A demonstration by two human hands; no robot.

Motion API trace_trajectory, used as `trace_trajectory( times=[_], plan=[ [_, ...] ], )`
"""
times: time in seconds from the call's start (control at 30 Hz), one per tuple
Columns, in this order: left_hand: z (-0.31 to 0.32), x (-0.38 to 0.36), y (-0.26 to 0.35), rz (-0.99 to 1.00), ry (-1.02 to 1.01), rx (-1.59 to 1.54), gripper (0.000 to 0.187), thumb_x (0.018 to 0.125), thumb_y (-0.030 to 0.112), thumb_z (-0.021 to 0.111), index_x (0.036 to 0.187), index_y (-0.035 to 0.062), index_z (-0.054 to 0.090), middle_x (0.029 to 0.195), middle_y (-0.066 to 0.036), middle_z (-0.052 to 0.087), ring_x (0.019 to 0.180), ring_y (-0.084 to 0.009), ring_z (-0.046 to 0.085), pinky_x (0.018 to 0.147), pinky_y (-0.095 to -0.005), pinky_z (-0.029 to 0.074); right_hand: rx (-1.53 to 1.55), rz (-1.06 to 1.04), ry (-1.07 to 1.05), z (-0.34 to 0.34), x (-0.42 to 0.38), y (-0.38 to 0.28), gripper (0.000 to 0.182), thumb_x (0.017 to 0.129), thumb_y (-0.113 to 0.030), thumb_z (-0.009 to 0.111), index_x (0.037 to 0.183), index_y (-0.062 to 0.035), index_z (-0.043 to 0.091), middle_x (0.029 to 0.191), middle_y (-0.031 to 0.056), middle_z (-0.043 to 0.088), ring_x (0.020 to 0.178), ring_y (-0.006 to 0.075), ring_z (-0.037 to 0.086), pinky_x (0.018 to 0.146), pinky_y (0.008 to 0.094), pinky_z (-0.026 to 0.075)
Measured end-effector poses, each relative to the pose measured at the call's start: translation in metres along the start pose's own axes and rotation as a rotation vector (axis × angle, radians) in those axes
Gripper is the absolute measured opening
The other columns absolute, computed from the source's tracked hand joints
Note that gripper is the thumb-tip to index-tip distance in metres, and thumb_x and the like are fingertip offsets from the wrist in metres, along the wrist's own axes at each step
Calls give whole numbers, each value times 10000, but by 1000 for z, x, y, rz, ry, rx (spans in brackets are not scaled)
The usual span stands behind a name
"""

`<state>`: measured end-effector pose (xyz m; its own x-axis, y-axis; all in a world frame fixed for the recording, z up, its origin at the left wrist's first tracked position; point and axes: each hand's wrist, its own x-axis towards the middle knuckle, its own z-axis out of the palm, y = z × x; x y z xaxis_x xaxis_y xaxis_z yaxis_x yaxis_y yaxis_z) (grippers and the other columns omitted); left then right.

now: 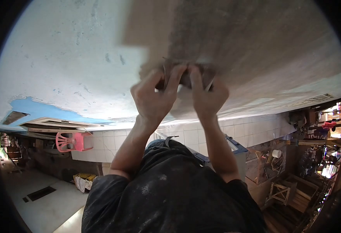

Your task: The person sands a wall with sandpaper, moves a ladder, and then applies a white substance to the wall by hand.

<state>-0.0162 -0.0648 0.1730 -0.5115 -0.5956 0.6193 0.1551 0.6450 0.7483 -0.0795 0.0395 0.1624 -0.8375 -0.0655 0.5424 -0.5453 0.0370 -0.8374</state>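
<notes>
Both hands are raised to a pale, patchy wall surface and grip one dark brown sheet, apparently sandpaper. My left hand is closed on its left side, thumb and fingers pinching the turned-up edge. On the other side, my right hand pinches the right edge the same way. The two hands are close together, thumbs nearly meeting in the middle. Slight motion blur covers the sheet and fingertips, and its face against the surface is hidden. Grey, smeared shading spreads over the surface beyond the hands.
A blue-edged stand or ladder is beside my body, above white floor tiles. A pink plastic chair is at the left, with a white and yellow sack nearby. Wooden frames and clutter fill the right side.
</notes>
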Motion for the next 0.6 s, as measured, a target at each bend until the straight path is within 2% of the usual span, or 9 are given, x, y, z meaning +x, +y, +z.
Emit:
trace_trajectory(
  times=[0.03,0.13,0.23,0.3,0.37,0.53,0.6],
  plan=[
    [-3,8,10,-5,-7,27,161,865,141,801,818,-4,751,640,-65,701,566,-42,614,499,-215,449,-3,16,4,-1,8,-14,182,860,-203,809,934,-42,771,779,43,750,700,49,665,631,224,516],
    [-4,21,18,-36,9,-190,179,854,153,813,823,-11,746,630,-69,696,560,-45,617,500,-218,452,214,210,-50,-2,20,-30,207,853,-236,819,923,-46,774,756,35,743,684,41,653,612,220,500],
    [-6,-1,2,-88,-65,68,198,844,167,823,827,-13,742,627,-71,696,559,-45,620,502,-221,456,19,37,-7,1,-4,4,226,852,-252,821,917,-40,774,735,29,734,666,36,639,593,217,483],
    [-2,-23,-23,-94,-108,119,213,848,170,820,785,-12,729,627,-88,695,556,-40,620,491,-219,445,42,124,-24,3,-29,36,224,857,-249,817,922,-39,775,736,28,735,660,37,634,588,219,480],
    [3,-29,-31,-86,-88,37,214,852,171,818,774,-8,729,608,-71,681,537,-30,587,477,-219,425,22,155,-40,2,-34,41,221,860,-242,814,928,-36,775,742,28,736,657,38,632,586,220,479],
    [-4,2,7,-14,-31,27,226,855,187,821,774,-4,731,588,-34,663,535,-21,563,470,-214,405,-14,3,-14,-4,4,-4,199,868,-209,804,943,-28,772,746,27,733,661,38,630,590,216,479],
    [-2,18,19,2,27,-80,254,857,203,822,749,-1,714,577,-27,652,526,-17,551,465,-214,398,131,137,-52,-5,17,-25,189,871,-193,797,951,-23,769,752,32,735,673,40,638,594,219,486]
  ],
)
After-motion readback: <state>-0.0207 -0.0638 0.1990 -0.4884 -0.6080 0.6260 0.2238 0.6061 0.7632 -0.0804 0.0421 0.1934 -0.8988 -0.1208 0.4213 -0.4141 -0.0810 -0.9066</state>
